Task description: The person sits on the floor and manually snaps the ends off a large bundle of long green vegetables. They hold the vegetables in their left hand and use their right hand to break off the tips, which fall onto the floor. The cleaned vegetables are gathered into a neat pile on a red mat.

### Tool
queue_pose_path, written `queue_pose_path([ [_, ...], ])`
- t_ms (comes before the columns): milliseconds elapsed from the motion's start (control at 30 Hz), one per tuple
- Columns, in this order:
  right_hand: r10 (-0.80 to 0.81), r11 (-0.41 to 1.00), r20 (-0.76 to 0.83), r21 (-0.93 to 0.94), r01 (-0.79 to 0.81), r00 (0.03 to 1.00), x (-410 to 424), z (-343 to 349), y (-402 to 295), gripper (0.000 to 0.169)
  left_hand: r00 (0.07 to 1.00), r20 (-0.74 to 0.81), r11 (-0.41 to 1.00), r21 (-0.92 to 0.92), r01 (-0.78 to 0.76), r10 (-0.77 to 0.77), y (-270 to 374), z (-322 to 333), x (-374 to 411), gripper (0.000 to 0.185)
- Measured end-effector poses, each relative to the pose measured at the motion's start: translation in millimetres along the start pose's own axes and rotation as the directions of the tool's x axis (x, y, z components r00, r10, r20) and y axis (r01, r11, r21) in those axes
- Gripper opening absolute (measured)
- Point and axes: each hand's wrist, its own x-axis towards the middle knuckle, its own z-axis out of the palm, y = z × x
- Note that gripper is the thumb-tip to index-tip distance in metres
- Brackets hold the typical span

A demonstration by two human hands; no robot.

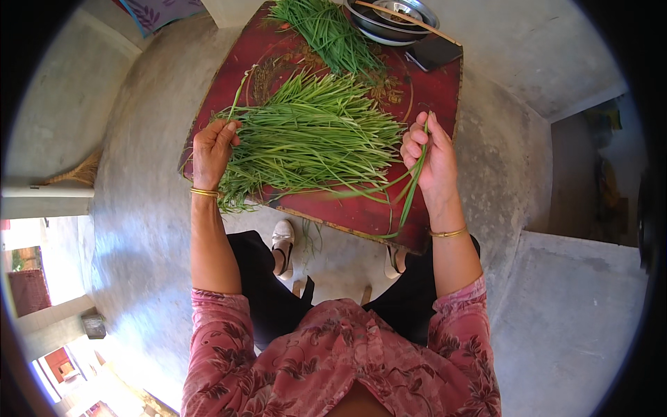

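Note:
A large heap of long green stalks, seemingly garlic chives, lies across the red wooden table. At the heap's left end my left hand pinches a pale-ended green stalk between thumb and fingers. Off the right end, my right hand holds a few long green blades, which hang down over the table's near part. A second, darker green bunch lies at the table's far side.
Nested metal bowls stand at the table's far right, with chopsticks laid across them. A black smartphone lies beside them near the edge. A straw broom is at the far left. Stray blades lie on the floor below the table.

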Motion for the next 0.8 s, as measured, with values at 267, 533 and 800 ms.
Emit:
queue_pose_path([
  [267, 0.053, 0.997, -0.090, 0.057, -0.048, 0.995, 4.7, -3.6, 12.0, 0.019, 0.946, 0.078, 0.767, 0.567, -0.301, 0.314, -1.1, 15.5, -3.5, 0.015],
  [533, 0.025, 0.997, -0.097, 0.078, -0.018, 0.995, 5.4, -5.6, 13.8, 0.018, 0.775, 0.373, 0.856, -0.131, -0.500, 0.510, 49.7, 81.6, -48.1, 0.019],
  [800, -0.035, 0.993, -0.107, 0.106, 0.046, 0.994, 6.1, -3.8, 18.9, 0.019, 0.557, 0.824, 0.939, -0.266, 0.220, 0.103, 58.5, 143.8, -98.6, 0.023],
])
